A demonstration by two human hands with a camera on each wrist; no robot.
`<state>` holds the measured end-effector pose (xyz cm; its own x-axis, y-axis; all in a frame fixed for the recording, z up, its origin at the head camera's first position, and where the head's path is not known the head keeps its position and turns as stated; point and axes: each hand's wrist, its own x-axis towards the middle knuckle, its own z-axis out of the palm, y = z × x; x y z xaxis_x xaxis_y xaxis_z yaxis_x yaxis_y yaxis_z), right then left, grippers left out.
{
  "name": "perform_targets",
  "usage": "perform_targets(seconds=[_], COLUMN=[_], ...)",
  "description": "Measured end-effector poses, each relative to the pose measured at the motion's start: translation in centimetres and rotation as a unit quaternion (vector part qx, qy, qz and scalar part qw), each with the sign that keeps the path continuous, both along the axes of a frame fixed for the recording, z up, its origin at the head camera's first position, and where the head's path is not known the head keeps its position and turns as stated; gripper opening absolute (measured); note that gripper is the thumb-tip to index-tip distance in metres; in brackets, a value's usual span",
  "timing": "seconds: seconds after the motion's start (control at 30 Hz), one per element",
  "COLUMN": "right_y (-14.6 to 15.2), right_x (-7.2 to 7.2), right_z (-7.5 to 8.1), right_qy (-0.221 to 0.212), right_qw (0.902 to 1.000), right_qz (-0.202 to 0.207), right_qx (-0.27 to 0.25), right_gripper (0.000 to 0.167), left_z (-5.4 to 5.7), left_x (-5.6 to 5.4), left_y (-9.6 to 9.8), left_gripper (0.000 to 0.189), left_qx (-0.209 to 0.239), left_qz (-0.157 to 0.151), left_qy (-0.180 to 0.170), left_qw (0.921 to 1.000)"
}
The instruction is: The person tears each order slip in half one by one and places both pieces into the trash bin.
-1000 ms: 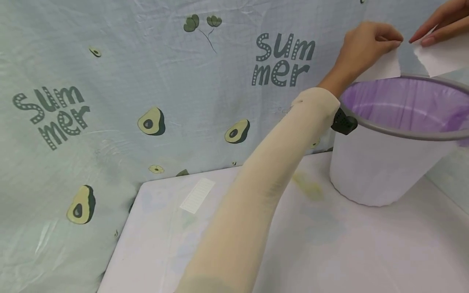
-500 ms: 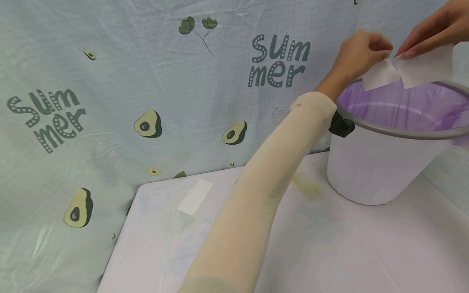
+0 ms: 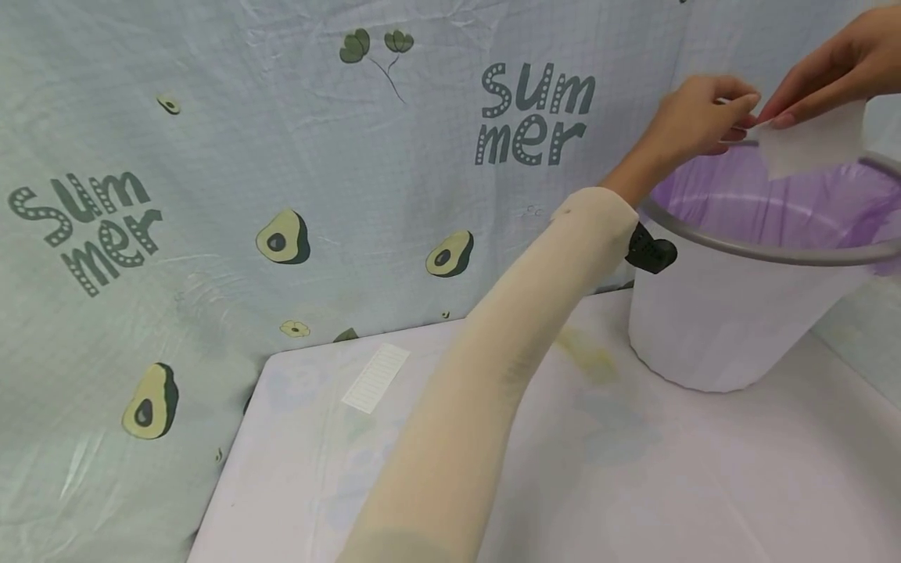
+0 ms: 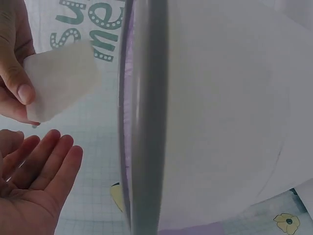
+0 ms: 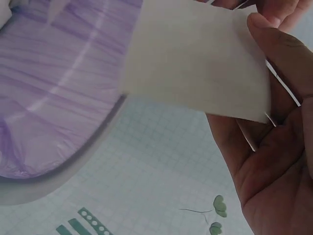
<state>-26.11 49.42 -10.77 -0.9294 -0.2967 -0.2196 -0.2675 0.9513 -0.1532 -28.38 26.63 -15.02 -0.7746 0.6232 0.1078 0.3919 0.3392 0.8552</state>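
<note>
My right hand (image 3: 845, 70) pinches a piece of white paper (image 3: 813, 141) between thumb and fingers over the bin, as the right wrist view also shows with the paper (image 5: 195, 56) hanging flat from it. Close beside it, my left hand (image 3: 704, 113) holds nothing; in the left wrist view this hand (image 4: 39, 186) has its fingers loosely extended, palm showing. Below both stands a white bin (image 3: 732, 320) with a grey rim (image 3: 760, 252) and a purple bag (image 3: 767, 203) lining it. White bits (image 5: 5, 12) show inside the bag in the right wrist view.
The bin stands on a table under a pale cloth (image 3: 633, 469), near the back right. A small white printed slip (image 3: 376, 378) lies toward the back left. A patterned curtain (image 3: 366, 172) hangs behind, and my sleeved left forearm (image 3: 493, 367) crosses the table.
Two torn pieces of paper were in my hands earlier; the left hand has let its piece go and its fingers have spread. The right hand has come left and lower, with its piece.
</note>
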Motion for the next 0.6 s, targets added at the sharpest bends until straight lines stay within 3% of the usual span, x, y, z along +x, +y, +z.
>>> perform_targets(seconds=[0.07, 0.2, 0.4, 0.6], right_y=[0.2, 0.5, -2.1, -5.0], right_x=[-0.2, -0.4, 0.7, 2.2], right_z=[-0.3, -0.9, -1.5, -2.3], right_qy=[-0.01, -0.023, 0.052, 0.145], right_qw=[0.9995, 0.9965, 0.9968, 0.989], right_qz=[0.03, 0.078, 0.041, 0.021], right_qx=[0.003, -0.02, 0.044, 0.019], right_gripper=[0.037, 0.036, 0.043, 0.032], left_z=[-0.2, -0.5, -1.4, -2.6], left_x=[0.1, 0.2, 0.3, 1.0], left_y=[-0.5, -2.0, -5.4, -9.0], left_gripper=[0.025, 0.026, 0.027, 0.029], left_qx=[-0.004, -0.007, 0.016, 0.034], left_qz=[-0.005, -0.024, -0.077, -0.137], left_qy=[0.009, 0.027, 0.036, 0.059], left_qw=[0.9999, 0.9993, 0.9962, 0.9882])
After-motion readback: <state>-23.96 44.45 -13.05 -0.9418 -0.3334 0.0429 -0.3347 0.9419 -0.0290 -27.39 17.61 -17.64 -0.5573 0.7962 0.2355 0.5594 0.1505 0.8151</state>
